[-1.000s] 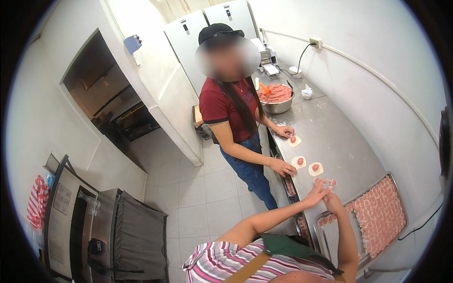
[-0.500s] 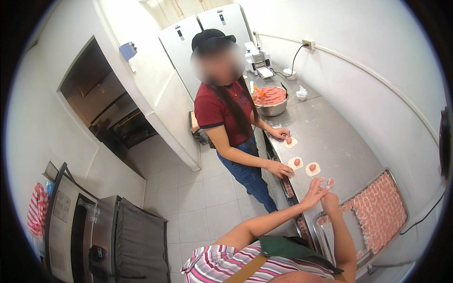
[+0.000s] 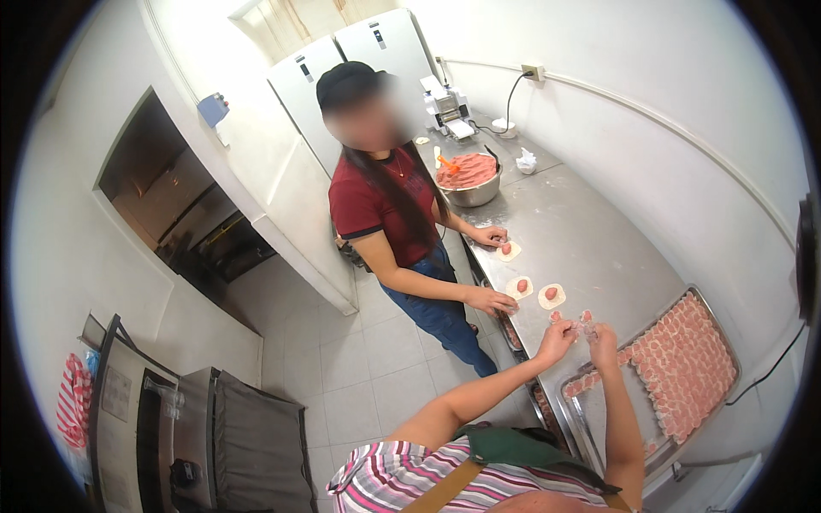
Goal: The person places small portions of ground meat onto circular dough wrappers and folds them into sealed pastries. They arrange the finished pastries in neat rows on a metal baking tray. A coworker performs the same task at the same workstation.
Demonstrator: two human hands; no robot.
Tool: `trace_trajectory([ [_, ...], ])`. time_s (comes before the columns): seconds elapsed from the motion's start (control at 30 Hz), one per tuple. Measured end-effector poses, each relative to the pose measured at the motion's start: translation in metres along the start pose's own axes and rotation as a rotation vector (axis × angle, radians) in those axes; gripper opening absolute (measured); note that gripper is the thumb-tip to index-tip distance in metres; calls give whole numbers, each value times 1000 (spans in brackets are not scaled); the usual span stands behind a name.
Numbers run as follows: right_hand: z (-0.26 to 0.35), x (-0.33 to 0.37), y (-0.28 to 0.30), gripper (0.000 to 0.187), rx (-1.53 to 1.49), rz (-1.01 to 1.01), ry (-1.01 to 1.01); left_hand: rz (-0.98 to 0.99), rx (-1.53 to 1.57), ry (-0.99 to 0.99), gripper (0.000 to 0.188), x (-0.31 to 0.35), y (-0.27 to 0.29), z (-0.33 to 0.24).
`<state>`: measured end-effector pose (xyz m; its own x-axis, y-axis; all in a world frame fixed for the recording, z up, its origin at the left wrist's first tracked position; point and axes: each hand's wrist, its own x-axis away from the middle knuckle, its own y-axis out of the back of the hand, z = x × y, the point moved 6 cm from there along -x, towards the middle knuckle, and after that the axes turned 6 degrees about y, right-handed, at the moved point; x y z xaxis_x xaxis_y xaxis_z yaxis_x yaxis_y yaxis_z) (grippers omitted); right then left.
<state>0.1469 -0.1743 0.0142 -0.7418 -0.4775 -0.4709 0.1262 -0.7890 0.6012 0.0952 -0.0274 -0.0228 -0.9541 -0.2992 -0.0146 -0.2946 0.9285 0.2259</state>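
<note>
My left hand (image 3: 559, 339) is closed in a pinch, with a small meat dumpling (image 3: 556, 316) at its fingertips over the steel table. Close on its right, the bent fingers of my right hand (image 3: 602, 339) pinch another small dumpling (image 3: 586, 316); the exact grip is too small to make out. Just beyond lie flat dough wrappers, one (image 3: 552, 297) and another (image 3: 519, 287), each with a ball of pink meat filling. A metal tray (image 3: 703, 295) at the right holds rows of pink-and-white dumplings (image 3: 688, 368); part of its near left side is bare.
Across the table's left edge stands a co-worker (image 3: 389, 205), one hand (image 3: 491, 236) at a filled wrapper (image 3: 508, 250), the other (image 3: 490, 300) near the edge. Farther back are a steel bowl of meat (image 3: 473, 197), crumpled white plastic (image 3: 527, 161) and a white machine (image 3: 447, 107).
My hands have moved slightly apart, and a dumpling now shows by each. The whole view has shifted a little. The co-worker's hands stay near the same wrappers.
</note>
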Motion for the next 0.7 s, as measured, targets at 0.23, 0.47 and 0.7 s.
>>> trace_trajectory([
  [0.23,-13,22,15,11,-104,-29,-263,-31,17,53,20,13,-27,-7],
  [0.47,-42,28,8,38,-131,-53,-437,-56,-194,19,29,2,-37,13],
  [0.7,-40,24,-35,54,-1816,-509,-1009,-6,148,-129,33,-19,-62,6],
])
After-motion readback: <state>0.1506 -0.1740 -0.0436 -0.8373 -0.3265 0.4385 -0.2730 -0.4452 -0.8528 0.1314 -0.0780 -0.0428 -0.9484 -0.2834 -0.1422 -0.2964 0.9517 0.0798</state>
